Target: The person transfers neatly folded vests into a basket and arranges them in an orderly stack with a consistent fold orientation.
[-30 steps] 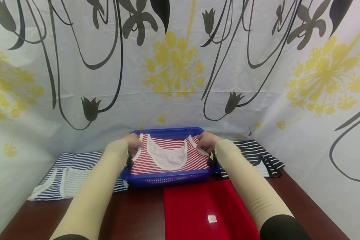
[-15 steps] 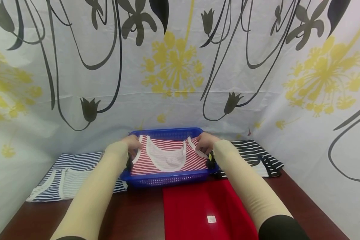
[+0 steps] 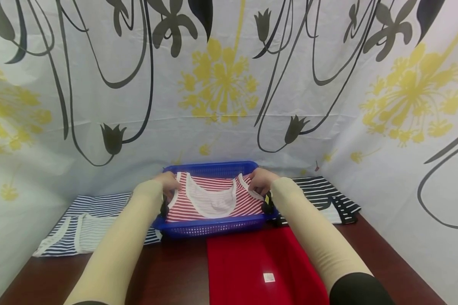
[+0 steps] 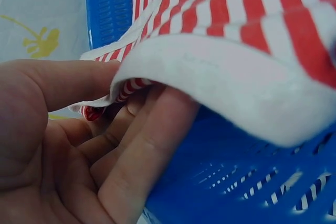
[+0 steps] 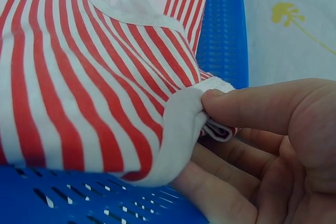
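Note:
A red-and-white striped tank top (image 3: 183,203) with white trim lies spread inside a blue plastic basket (image 3: 213,231). My left hand (image 3: 168,183) pinches its left side at the white armhole edge, thumb above and fingers beneath the cloth, as the left wrist view shows with the hand (image 4: 105,145) up close. On the opposite side my right hand (image 3: 262,180) pinches the other armhole trim; in the right wrist view that hand (image 5: 262,140) has its thumb on top and fingers tucked under the fabric. The tank top's (image 5: 79,87) lower part is hidden by the basket's front wall.
A folded blue-and-white striped garment (image 3: 95,207) lies left of the basket, partly behind my left sleeve. To the right is a black-and-white striped garment (image 3: 320,190). Red cloth (image 3: 248,258) with a white label covers the dark table (image 3: 171,271) in front. A patterned curtain (image 3: 225,140) hangs behind.
Both hands keep their hold on the tank top and stay nearly still. The view has shifted very slightly.

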Demonstrator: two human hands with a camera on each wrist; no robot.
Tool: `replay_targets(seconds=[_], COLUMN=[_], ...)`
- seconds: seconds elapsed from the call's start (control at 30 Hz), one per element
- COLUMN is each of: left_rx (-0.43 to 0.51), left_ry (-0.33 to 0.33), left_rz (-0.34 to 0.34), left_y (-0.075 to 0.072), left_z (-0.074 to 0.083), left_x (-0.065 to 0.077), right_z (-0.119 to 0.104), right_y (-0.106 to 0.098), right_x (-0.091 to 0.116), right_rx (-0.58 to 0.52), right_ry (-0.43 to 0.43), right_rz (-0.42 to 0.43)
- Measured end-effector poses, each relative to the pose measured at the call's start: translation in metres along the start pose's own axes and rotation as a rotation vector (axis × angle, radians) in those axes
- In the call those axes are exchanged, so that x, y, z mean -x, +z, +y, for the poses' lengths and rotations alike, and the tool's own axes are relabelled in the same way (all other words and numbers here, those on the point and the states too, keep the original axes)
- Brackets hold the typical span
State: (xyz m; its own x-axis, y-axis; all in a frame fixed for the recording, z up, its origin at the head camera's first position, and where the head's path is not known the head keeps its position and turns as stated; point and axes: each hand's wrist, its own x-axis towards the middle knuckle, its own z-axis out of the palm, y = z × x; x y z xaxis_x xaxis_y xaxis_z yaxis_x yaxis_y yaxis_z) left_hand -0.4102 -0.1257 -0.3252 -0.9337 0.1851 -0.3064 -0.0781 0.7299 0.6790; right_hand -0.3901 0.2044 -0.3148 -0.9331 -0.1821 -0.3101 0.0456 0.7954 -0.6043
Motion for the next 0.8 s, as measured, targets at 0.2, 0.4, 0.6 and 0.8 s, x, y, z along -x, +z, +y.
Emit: replay_targets(seconds=[0.2, 0.4, 0.6, 0.8], left_rx=[-0.007, 0.015, 0.023, 0.004], left_ry=[0.002, -0.005, 0.005, 0.017], left_rz=[-0.002, -0.005, -0.001, 0.006], left_y=[-0.001, 0.002, 0.005, 0.005], left_z=[0.003, 0.003, 0.002, 0.004], left_x=[0.004, 0.006, 0.009, 0.014], right_z=[0.000, 0.001, 0.004, 0.004], right_y=[0.000, 0.000, 0.001, 0.002], right_x=[-0.001, 0.000, -0.001, 0.000], right_rx=[0.006, -0.007, -0.007, -0.011], right_ry=[-0.006, -0.012, -0.009, -0.002], right_rz=[0.013, 0.024, 0.034, 0.036])
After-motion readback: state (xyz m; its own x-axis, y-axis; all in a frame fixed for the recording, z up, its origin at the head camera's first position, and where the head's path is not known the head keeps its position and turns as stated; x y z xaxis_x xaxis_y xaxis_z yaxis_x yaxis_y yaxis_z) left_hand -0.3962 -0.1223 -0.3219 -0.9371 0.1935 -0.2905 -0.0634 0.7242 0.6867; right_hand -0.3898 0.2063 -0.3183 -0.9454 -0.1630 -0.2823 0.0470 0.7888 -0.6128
